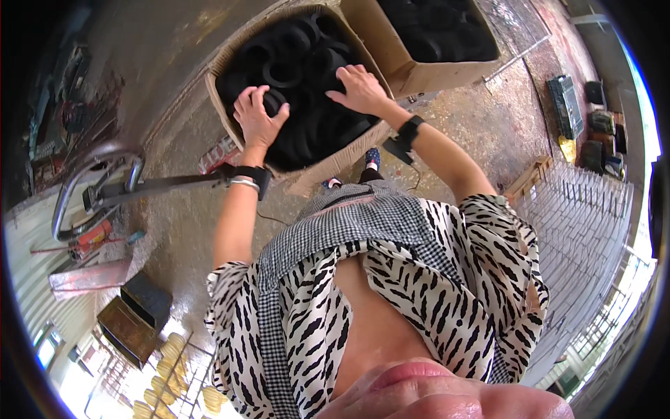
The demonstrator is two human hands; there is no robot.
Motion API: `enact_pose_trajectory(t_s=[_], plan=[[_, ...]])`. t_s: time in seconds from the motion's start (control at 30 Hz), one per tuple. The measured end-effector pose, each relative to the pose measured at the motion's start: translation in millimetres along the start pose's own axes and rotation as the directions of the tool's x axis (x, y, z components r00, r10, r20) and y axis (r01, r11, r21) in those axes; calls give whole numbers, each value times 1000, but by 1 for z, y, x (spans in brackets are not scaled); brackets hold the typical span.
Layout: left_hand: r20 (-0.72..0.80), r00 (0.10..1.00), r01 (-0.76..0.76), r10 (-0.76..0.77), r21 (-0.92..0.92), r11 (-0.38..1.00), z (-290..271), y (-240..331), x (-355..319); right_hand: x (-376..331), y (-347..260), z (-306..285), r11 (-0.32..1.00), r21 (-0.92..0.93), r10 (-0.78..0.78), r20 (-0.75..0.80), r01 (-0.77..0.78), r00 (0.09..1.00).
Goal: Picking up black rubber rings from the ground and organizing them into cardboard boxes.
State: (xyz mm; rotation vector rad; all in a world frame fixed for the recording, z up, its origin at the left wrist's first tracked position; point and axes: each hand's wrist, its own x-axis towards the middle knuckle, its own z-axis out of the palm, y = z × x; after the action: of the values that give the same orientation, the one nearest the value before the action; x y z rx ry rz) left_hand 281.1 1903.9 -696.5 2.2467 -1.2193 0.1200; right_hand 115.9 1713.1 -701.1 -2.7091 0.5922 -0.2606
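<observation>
Nearest to my view is a zebra-striped blouse (447, 279) over a black-and-white checked apron (328, 237), and both forearms reach away from it toward the floor, each wrist wearing a dark band. My left hand (257, 115) is curled over the top of one black rubber ring (273, 103) at the near left of the pile, thumb on one side and fingers wrapped across it, so I read that as a closed hold on that ring, though it has not left the heap. My right hand (361, 87) lies flatter, fingers spread and pressed on the rings just beside it; I cannot tell whether it actually grips one or only steadies the stack. All of these rings sit in an open cardboard box (227, 94) on the concrete floor (474, 126), and it looks filled close to its rim. Judging by that, the handling of this box is at an early stage, with nearly the whole load left inside. Behind it stands a second cardboard box (447, 70), also holding dark rings. Off to the left lies a metal trolley handle (98, 183), and far right a row of pale slatted racks (586, 209).
</observation>
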Motion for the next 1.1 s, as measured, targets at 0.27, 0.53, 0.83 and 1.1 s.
enact_pose_trajectory(t_s=[0.27,0.53,0.83,1.1], plan=[[25,997,-71,67,201,977,-12,57,3,14,40,-21,984,161,-88,71,76,994],[18,991,-131,129,141,981,-13,58,-16,-14,52,-44,996,84,-3,-81,10,997],[234,971,-39,52,-60,997,1,58,11,10,62,-43,997,54,-54,137,47,989],[164,971,164,-173,63,984,-21,58,-18,5,45,-58,937,302,-145,-122,176,982]])
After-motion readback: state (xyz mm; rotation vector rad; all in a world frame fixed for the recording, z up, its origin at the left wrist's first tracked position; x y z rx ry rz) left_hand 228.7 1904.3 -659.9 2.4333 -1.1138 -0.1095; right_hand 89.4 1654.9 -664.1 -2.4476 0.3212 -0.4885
